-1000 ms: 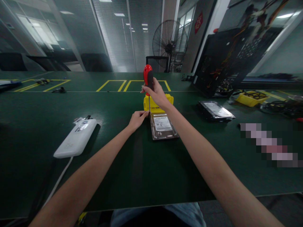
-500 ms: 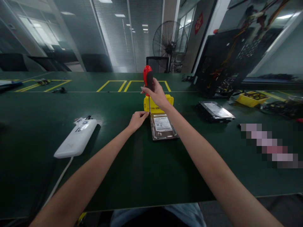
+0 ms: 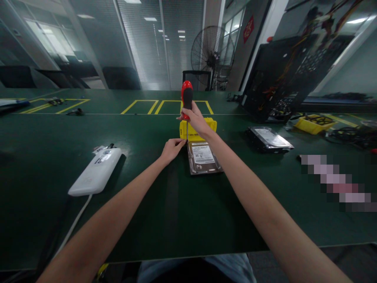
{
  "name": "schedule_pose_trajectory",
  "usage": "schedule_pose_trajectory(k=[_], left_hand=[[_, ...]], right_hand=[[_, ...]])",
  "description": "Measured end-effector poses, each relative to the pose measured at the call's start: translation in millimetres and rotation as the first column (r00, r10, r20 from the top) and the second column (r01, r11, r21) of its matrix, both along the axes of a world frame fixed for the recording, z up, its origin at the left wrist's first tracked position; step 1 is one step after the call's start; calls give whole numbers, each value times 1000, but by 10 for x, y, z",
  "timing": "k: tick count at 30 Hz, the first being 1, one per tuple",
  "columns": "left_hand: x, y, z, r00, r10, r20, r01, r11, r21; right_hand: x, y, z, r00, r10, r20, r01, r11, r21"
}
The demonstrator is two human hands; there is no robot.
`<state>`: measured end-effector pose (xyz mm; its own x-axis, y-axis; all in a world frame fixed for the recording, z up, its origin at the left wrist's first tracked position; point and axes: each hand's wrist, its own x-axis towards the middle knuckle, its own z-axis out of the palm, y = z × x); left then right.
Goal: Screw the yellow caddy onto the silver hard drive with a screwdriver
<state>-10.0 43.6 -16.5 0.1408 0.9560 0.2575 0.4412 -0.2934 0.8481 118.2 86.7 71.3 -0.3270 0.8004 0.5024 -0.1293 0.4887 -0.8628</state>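
Observation:
My right hand (image 3: pixel 194 117) is closed around a red and black screwdriver (image 3: pixel 187 94), held upright with its shaft pointing down. The tip meets the upper left corner of a hard drive (image 3: pixel 203 154) that lies flat, its white label facing up. Beside that corner my left hand (image 3: pixel 172 150) has thumb and forefinger pinched together at the screwdriver's tip. What sits between those fingertips is too small to make out. Directly behind the drive stands a yellow plastic case (image 3: pixel 211 125), partly covered by my right hand.
A white power bank-like device (image 3: pixel 96 173) with a cable lies at left. To the right are another hard drive (image 3: pixel 269 138), a yellow bin (image 3: pixel 313 125) with cables, and an open black computer case (image 3: pixel 273 78). Yellow tape outlines (image 3: pixel 141 101) mark the green table's far side.
The screwdriver handle has shifted slightly right and turned, with the fingers of my right hand in a changed grip. My left hand stays at the drive's corner.

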Motion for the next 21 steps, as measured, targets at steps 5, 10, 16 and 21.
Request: schedule_pose_trajectory(k=[5,10,16,21], left_hand=[[0,-21,22,999,16,-42,-15,1000,9],[-4,-4,13,998,18,-65,-16,999,34],[-11,33,-14,997,24,-75,-23,999,23],[-9,27,-18,998,19,-59,-18,999,26]], right_hand=[[27,19,-18,999,24,-40,-23,999,23],[4,-8,-17,999,-29,-30,30,999,35],[-20,-36,7,994,-109,31,105,990,97],[-8,1,-23,985,-172,29,167,978,124]])
